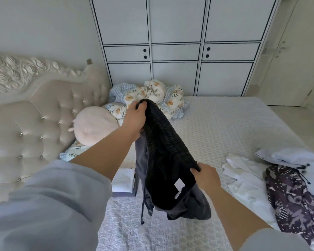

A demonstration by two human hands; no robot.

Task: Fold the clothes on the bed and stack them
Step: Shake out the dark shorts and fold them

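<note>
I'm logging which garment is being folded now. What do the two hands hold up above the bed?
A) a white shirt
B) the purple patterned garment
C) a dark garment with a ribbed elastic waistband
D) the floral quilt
C: the left hand and the right hand each grip the ribbed waistband of the dark garment, which hangs over the bed.

Home bedroom: tufted headboard (34,113), bed (225,124) w/ crumpled quilt (152,95), white built-in wardrobe (176,42).
</note>
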